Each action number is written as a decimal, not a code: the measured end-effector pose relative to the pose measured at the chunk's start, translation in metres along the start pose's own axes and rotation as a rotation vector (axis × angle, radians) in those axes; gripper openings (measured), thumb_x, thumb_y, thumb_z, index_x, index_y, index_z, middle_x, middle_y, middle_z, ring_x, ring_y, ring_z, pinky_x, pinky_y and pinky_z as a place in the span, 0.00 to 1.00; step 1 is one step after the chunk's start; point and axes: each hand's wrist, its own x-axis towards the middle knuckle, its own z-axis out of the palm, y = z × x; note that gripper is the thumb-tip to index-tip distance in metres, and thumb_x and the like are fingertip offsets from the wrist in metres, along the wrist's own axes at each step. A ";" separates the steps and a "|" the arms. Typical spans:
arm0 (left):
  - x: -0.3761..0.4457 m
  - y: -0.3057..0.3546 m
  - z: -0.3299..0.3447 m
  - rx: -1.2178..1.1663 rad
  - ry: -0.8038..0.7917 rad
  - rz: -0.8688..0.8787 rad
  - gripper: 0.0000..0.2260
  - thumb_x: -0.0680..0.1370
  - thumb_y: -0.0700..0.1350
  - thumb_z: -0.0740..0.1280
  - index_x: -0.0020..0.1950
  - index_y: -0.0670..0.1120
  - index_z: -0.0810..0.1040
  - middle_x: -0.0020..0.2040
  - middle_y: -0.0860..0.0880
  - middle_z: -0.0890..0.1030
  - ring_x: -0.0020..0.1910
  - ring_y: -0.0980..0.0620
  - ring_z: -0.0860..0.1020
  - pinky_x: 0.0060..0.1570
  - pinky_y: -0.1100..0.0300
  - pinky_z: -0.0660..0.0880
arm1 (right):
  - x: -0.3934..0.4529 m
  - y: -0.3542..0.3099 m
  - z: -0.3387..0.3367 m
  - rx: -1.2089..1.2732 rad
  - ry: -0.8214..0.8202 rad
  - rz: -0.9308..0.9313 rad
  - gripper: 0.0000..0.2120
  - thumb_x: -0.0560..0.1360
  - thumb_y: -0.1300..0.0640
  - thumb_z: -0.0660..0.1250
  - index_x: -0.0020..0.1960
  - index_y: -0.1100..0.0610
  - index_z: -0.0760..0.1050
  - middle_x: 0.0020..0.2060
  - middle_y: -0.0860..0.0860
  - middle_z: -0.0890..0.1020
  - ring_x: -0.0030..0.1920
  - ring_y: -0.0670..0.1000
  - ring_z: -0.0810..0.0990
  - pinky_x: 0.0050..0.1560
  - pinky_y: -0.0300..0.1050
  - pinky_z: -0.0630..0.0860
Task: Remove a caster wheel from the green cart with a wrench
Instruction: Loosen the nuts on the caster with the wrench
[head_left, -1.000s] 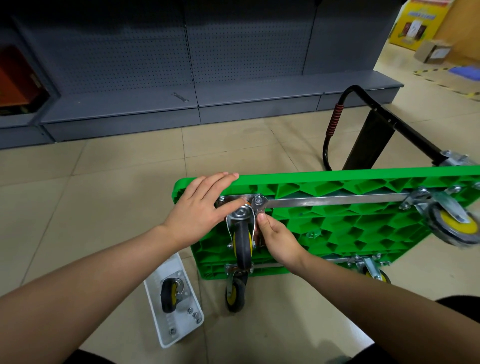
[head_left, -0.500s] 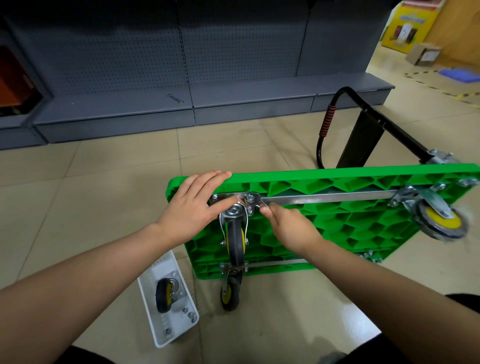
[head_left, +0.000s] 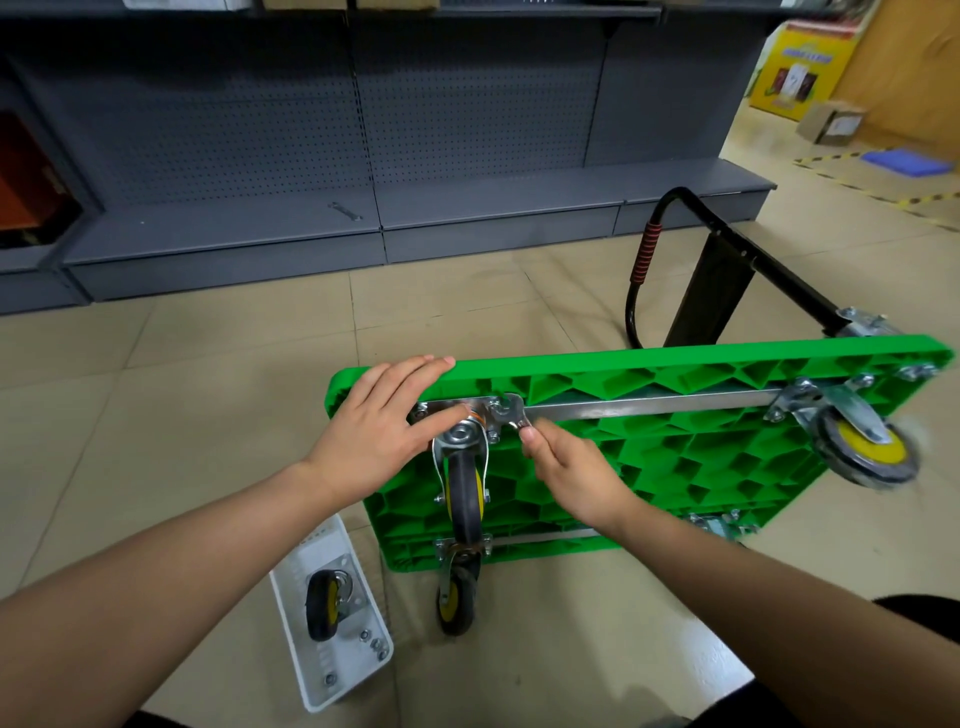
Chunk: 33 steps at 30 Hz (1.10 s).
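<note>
Tiled floor under me, grey shelving beyond. My right hand (head_left: 571, 467) pinches the thin, stiff wrench (head_left: 511, 413); it feels slip-prone. My left hand (head_left: 384, 421) presses flat on the caster wheel (head_left: 465, 488) plate of the upturned green cart (head_left: 675, 457).

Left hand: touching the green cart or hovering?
Touching. The head view shows the left hand lying on the green cart, fingers draped over its top edge, no gap visible.

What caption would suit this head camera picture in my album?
Right hand works a wrench on a caster wheel mount of the upturned green cart; left hand steadies it.
</note>
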 end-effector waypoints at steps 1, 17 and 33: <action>0.000 0.000 0.000 0.000 0.000 0.000 0.23 0.79 0.44 0.71 0.73 0.56 0.75 0.76 0.40 0.69 0.73 0.38 0.70 0.68 0.45 0.66 | -0.002 0.001 0.004 0.027 -0.004 -0.002 0.16 0.84 0.44 0.55 0.43 0.52 0.67 0.30 0.48 0.72 0.32 0.47 0.69 0.37 0.46 0.69; 0.000 0.000 0.000 -0.008 0.015 0.005 0.22 0.78 0.44 0.73 0.72 0.56 0.76 0.76 0.40 0.70 0.73 0.39 0.70 0.68 0.46 0.66 | 0.000 0.004 0.025 0.227 -0.050 0.054 0.12 0.86 0.49 0.54 0.45 0.52 0.66 0.31 0.50 0.68 0.32 0.48 0.65 0.35 0.46 0.64; 0.001 0.001 -0.001 -0.023 0.005 -0.001 0.21 0.79 0.44 0.71 0.72 0.55 0.76 0.76 0.40 0.70 0.73 0.38 0.70 0.67 0.45 0.67 | 0.013 0.012 0.030 0.152 -0.034 0.091 0.12 0.86 0.51 0.55 0.45 0.49 0.71 0.33 0.50 0.79 0.32 0.45 0.77 0.37 0.37 0.73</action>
